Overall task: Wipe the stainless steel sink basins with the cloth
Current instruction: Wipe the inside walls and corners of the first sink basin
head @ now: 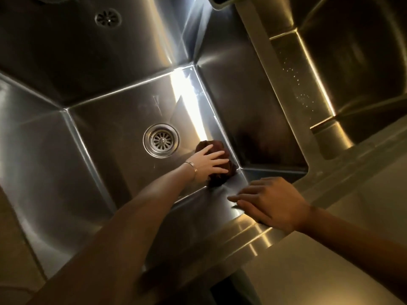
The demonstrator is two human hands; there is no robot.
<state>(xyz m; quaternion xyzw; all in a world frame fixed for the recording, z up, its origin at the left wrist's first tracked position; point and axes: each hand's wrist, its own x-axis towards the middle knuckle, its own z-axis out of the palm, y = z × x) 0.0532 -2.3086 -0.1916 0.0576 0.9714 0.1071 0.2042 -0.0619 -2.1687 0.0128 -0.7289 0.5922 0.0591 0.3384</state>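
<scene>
A deep stainless steel sink basin fills most of the view. Its round drain strainer sits in the floor. A dark brown cloth lies bunched in the near right corner of the basin floor. My left hand reaches down into the basin and presses flat on the cloth, fingers spread over it. Thin bracelets circle that wrist. My right hand rests on the basin's front rim, fingers apart and hanging over the inner wall, holding nothing.
A steel divider separates this basin from a second basin at the right, with water droplets on its wall. An overflow grille is set in the back wall. A flat counter lies at the lower right.
</scene>
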